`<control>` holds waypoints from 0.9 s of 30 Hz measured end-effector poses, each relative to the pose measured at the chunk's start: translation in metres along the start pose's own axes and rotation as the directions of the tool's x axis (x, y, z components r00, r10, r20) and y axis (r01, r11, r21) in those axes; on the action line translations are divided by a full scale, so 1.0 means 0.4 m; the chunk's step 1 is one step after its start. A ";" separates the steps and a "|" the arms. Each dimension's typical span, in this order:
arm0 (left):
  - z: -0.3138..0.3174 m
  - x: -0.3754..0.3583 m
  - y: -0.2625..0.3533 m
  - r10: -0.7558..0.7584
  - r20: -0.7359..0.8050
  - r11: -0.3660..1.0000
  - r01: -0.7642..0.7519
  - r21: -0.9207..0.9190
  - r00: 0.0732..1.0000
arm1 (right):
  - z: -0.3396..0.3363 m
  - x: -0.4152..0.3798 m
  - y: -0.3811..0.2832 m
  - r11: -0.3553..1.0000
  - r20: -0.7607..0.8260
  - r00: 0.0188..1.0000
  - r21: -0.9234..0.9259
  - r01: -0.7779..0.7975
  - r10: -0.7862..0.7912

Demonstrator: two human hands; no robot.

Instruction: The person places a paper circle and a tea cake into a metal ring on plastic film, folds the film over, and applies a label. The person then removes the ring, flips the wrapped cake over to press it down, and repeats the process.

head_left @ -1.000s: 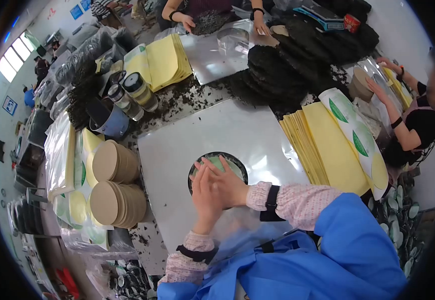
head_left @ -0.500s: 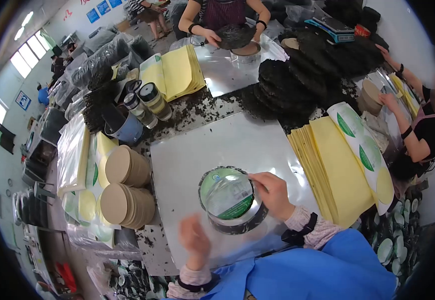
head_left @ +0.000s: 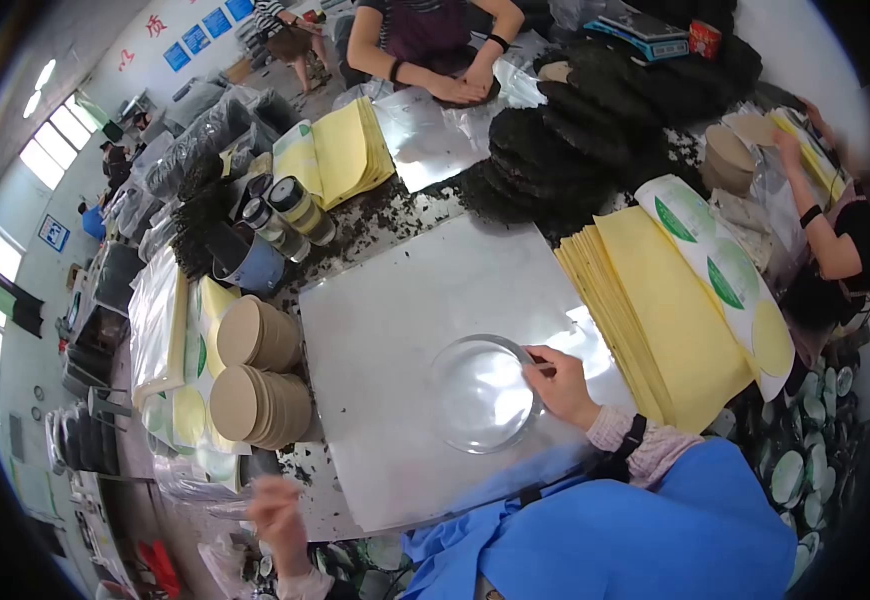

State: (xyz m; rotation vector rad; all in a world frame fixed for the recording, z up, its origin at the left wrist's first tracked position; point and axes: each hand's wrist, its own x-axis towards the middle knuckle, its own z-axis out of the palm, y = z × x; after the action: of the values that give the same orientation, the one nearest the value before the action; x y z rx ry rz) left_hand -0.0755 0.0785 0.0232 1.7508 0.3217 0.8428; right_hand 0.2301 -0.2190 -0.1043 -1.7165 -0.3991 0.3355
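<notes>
Around the clear ring [head_left: 475, 437], two stacks of brown discs [head_left: 255, 405] stand toward nine o'clock, lidded jars [head_left: 295, 218] between ten and eleven, dark round cakes [head_left: 545, 160] past twelve and yellow sheets [head_left: 660, 330] toward two. The ring is glossy and see-through, showing the shiny sheet [head_left: 375, 320] beneath. At three o'clock the right hand [head_left: 561, 385] pinches its edge; at eight the left hand [head_left: 277, 510] is blurred, its fingers' state unclear.

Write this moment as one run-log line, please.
right hand: gripping clear ring over shiny sheet; left hand: blurred, left of sheet, grip unclear; brown discs: two stacks
</notes>
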 end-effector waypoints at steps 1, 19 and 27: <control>-0.019 -0.011 -0.055 -0.239 0.168 0.957 0.202 0.210 0.956 | -0.002 0.000 -0.003 1.000 -0.001 1.000 0.000 0.013 -0.013; -0.057 -0.049 -0.279 -0.310 0.740 0.826 -0.216 0.521 0.598 | 0.021 -0.152 -0.093 0.861 0.584 0.713 -0.047 0.507 -0.388; 0.011 0.018 -0.072 -0.152 0.705 0.820 -0.310 0.481 0.693 | 0.245 -0.185 -0.068 0.748 0.825 0.424 -0.003 0.663 -0.373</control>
State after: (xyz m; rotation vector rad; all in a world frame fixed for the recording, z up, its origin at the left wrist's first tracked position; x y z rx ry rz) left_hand -0.0620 0.0898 -0.0011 2.5338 -0.0661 0.0183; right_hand 0.1190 -0.1610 -0.0949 -1.5576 -1.7367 0.5726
